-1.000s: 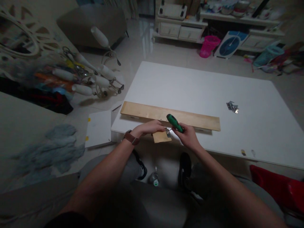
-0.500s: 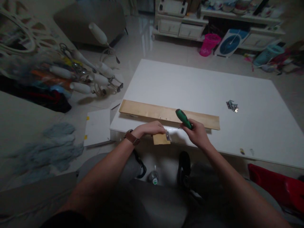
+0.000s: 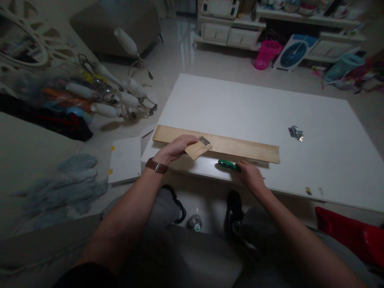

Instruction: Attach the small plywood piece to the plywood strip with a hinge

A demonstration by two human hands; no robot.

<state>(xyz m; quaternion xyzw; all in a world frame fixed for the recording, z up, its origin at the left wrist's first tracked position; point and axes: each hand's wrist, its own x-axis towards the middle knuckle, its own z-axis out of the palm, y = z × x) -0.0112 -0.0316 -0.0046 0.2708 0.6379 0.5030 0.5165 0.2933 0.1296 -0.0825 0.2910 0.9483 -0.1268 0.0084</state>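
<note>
My left hand [image 3: 174, 147] grips a small wooden piece [image 3: 196, 150] with a metal hinge [image 3: 204, 140] at its upper corner, held over the long wooden plank [image 3: 240, 148]. The plank lies across the near part of the white table [image 3: 246, 112]. My right hand [image 3: 250, 175] rests on the table near its front edge, fingers closed round the end of a green-handled screwdriver [image 3: 228, 165] that lies flat, handle pointing left.
Several loose metal hinges [image 3: 295, 133] lie at the table's right. A lamp fixture with white shades [image 3: 117, 100] lies on the floor to the left, beside a white panel [image 3: 125, 159]. A red object [image 3: 351, 236] sits low right. A bottle [image 3: 195, 224] and black shoe [image 3: 232, 210] are below the table.
My left hand lifted the small hinged piece up and onto the plank. My right hand lowered the screwdriver from upright to flat on the table.
</note>
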